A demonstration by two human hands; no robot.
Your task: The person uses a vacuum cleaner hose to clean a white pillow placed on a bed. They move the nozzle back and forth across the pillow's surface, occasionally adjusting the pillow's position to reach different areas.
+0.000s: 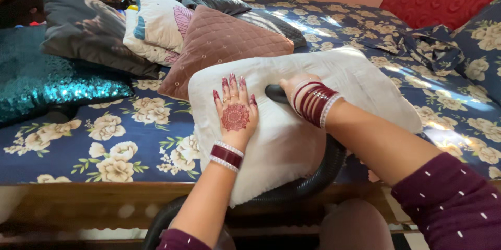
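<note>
White pillow [292, 125] lies on the floral bedsheet [130, 135] at the bed's near edge, partly overhanging; left hand [235, 114] flat on it, fingers spread, gripping nothing; right hand [297, 89] curled around the black vacuum nozzle [275, 93] pressed into the cover; hose [323, 171] loops below. Risks, as I judge: suction could gulp loose fabric; hose drag could pull the pillow off the edge.

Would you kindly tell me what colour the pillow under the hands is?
Plain white pillow, clearest in the head view.
</note>
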